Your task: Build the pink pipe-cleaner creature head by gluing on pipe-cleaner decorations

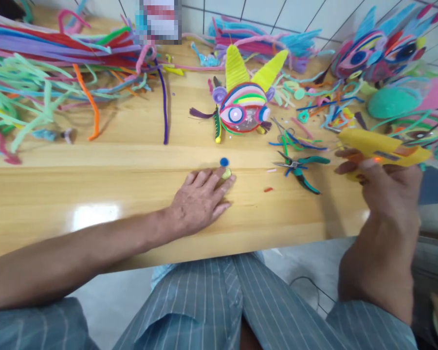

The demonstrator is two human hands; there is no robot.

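My left hand [200,199] lies on the wooden table with its fingers stretched out. Its fingertips touch a small pale-yellow coil [226,173], and a small dark-blue disc [224,162] sits just beyond. At the right, my right hand [383,180] is wrapped round a yellow hot glue gun [375,143], held up with its nozzle pointing left and a small orange light glowing on it. Farther back, between my hands, stands a colourful pipe-cleaner mask ornament [244,109] with yellow-green ears and round eyes.
Green-handled pliers [300,167] lie near pipe-cleaner scraps on the right. Bundles of pipe cleaners [76,43] fill the back left, with a purple one [163,104] lying apart. More colourful ornaments [361,53] stand at the back right. The tiled wall [263,14] borders the table.
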